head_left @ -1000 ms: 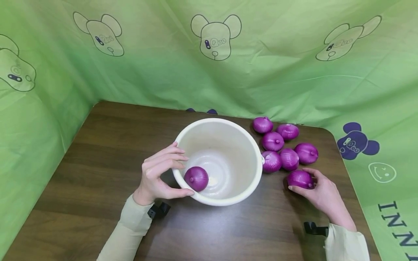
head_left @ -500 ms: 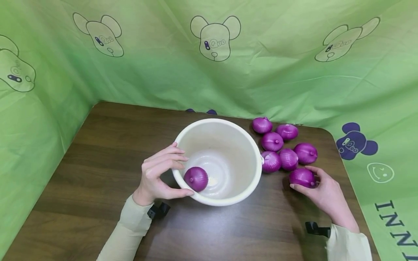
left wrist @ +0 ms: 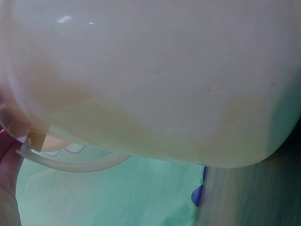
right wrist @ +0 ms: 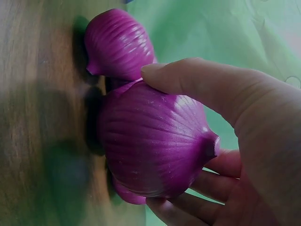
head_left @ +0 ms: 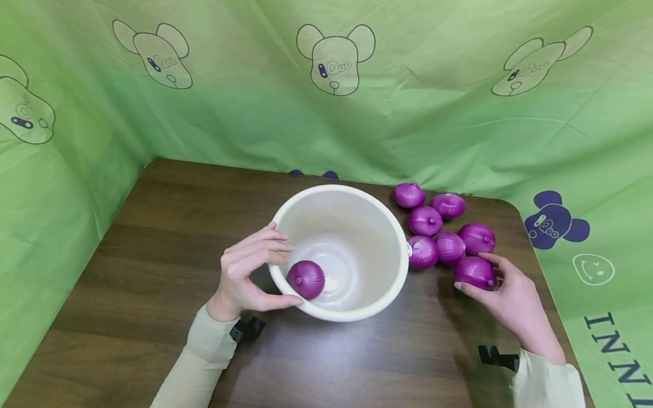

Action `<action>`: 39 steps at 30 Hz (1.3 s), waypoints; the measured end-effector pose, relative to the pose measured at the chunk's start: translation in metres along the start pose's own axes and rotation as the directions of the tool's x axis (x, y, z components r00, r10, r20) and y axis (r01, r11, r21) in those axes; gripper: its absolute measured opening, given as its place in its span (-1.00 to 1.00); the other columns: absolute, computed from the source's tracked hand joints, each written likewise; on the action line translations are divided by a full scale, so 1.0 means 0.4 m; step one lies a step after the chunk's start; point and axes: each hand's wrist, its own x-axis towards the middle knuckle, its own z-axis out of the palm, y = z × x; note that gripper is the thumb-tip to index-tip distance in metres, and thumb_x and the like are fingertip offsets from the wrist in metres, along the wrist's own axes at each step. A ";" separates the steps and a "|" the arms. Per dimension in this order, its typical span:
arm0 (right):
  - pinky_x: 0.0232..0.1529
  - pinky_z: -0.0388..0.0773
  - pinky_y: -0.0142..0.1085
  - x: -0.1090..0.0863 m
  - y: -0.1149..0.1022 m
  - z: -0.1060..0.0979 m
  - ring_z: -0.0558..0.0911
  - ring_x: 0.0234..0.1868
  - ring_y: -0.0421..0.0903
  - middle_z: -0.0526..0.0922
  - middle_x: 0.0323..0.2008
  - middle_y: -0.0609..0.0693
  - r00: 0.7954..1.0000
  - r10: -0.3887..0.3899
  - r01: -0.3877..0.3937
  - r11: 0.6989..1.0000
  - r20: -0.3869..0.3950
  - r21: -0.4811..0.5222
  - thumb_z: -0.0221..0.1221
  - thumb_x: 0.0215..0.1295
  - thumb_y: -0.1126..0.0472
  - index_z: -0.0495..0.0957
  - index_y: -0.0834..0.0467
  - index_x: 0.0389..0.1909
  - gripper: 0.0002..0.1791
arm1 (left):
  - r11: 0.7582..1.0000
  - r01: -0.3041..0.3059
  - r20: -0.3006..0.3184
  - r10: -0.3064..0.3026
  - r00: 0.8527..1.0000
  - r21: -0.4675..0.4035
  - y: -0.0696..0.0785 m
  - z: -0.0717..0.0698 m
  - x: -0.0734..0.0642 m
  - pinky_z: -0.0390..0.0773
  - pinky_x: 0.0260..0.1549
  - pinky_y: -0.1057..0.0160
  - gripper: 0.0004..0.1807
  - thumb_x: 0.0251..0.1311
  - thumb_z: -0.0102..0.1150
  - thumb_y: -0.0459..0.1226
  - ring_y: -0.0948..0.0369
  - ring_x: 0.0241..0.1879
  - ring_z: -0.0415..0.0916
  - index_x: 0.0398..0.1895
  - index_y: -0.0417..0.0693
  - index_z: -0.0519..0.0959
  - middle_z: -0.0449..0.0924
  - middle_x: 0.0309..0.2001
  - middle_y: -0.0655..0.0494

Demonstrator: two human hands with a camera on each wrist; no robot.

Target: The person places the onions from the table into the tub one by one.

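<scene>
desk (head_left: pixel 163 255): wide stretch of wood from its left edge to the left hand (head_left: pixel 237 277), which grips the bucket (head_left: pixel 357 221) by the rim, fingers over it at 9 o'clock, thumb at about 7. left wrist cam adds the outer wall and a curved handle (left wrist: pixel 75 165); head cam shows just a small lug (head_left: pixel 410 249) at the rim's 3 o'clock. narrow strip behind bucket to desk's far edge, more wood toward 6 o'clock. bucket onion (head_left: pixel 306 279) sits inside, bucket's 8 o'clock. six loose onions (head_left: pixel 451 248) bunched at 2 to 3 o'clock of bucket, up by the rounded far corner. held onion (head_left: pixel 474 273) at bucket's 3 o'clock, just beside that bunch, pinched between right hand (head_left: pixel 517 303) thumb and fingers. right wrist cam adds its stem, pointing palm-side; can't tell if its underside touches wood. right hand is close to desk's right edge. surface: dark wood grain, glare at bucket's 6 o'clock. green cloth (head_left: pixel 245 102) with bear outlines hangs left, behind and right.
</scene>
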 end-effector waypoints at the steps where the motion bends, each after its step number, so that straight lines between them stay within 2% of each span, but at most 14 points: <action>1: -0.17 0.58 0.22 0.000 -0.002 -0.001 0.60 -0.07 0.41 0.55 0.02 0.49 1.000 0.001 -0.001 1.000 -0.001 0.000 0.57 0.03 -0.03 0.37 0.35 0.35 -0.04 | 1.000 0.000 0.000 0.000 1.000 0.000 0.000 0.000 0.000 0.62 0.09 -0.17 -0.44 -0.08 0.57 0.11 -0.11 -0.35 0.67 -0.53 -0.25 0.63 0.71 -0.40 -0.12; 11: -0.27 0.51 -0.11 0.007 -0.025 -0.012 0.61 -0.13 0.32 0.56 0.03 0.44 0.999 -0.027 0.026 1.000 -0.039 -0.008 0.59 -0.01 -0.02 0.39 0.33 0.35 -0.03 | 1.000 0.003 0.000 -0.003 1.000 -0.002 -0.002 -0.001 0.002 0.62 0.09 -0.18 -0.44 -0.09 0.58 0.10 -0.12 -0.35 0.67 -0.52 -0.26 0.64 0.71 -0.39 -0.13; 18: -0.33 0.41 -0.47 0.012 -0.044 -0.020 0.62 -0.12 0.29 0.55 0.07 0.44 0.997 -0.039 0.040 0.999 -0.065 0.014 0.60 -0.02 0.00 0.39 0.30 0.36 -0.03 | 1.000 0.002 -0.003 -0.002 1.000 -0.004 -0.001 -0.001 0.005 0.62 0.09 -0.17 -0.44 -0.09 0.58 0.10 -0.12 -0.35 0.67 -0.53 -0.26 0.64 0.71 -0.39 -0.12; 23: -0.34 0.40 -0.53 0.015 -0.056 -0.020 0.63 -0.12 0.27 0.56 0.05 0.42 0.996 -0.045 0.048 0.998 -0.079 0.034 0.61 -0.02 0.04 0.39 0.28 0.37 -0.04 | 1.000 0.002 -0.003 -0.002 1.000 -0.002 0.000 -0.001 0.006 0.62 0.09 -0.17 -0.44 -0.09 0.57 0.10 -0.12 -0.35 0.67 -0.52 -0.25 0.64 0.71 -0.40 -0.12; 26: -0.34 0.43 -0.53 0.015 -0.068 -0.023 0.63 -0.17 0.01 0.58 0.05 0.37 0.995 -0.049 0.053 0.998 -0.092 0.034 0.61 -0.02 0.02 0.40 0.26 0.37 -0.04 | 1.000 0.002 -0.003 -0.002 1.000 -0.002 0.000 -0.002 0.008 0.62 0.09 -0.17 -0.44 -0.08 0.57 0.10 -0.11 -0.35 0.67 -0.53 -0.26 0.64 0.70 -0.40 -0.13; 30: -0.31 0.42 -0.64 0.016 -0.084 -0.026 0.60 -0.18 -0.11 0.60 0.07 0.31 0.993 -0.049 0.054 0.997 -0.107 0.048 0.61 -0.04 0.00 0.41 0.22 0.38 -0.04 | 1.000 0.005 -0.001 -0.005 1.000 -0.002 0.000 -0.002 0.009 0.62 0.08 -0.17 -0.44 -0.08 0.57 0.10 -0.11 -0.34 0.67 -0.52 -0.25 0.64 0.71 -0.40 -0.13; 32: -0.30 0.39 -0.69 0.016 -0.090 -0.026 0.61 -0.14 0.02 0.59 0.09 0.29 0.992 -0.048 0.055 0.997 -0.114 0.056 0.62 -0.04 0.02 0.41 0.21 0.38 -0.04 | 1.000 0.007 0.001 -0.007 1.000 -0.003 0.000 -0.003 0.009 0.62 0.08 -0.18 -0.45 -0.08 0.57 0.10 -0.09 -0.33 0.68 -0.52 -0.25 0.64 0.71 -0.39 -0.13; 39: -0.23 0.34 -0.72 0.017 -0.106 -0.028 0.60 -0.03 0.17 0.59 0.12 0.28 0.988 -0.060 0.070 0.995 -0.139 0.070 0.63 -0.05 0.07 0.41 0.21 0.38 -0.04 | 1.000 0.010 0.005 -0.010 1.000 0.000 0.002 -0.004 0.010 0.62 0.08 -0.18 -0.44 -0.09 0.57 0.10 -0.07 -0.31 0.68 -0.52 -0.25 0.64 0.71 -0.39 -0.12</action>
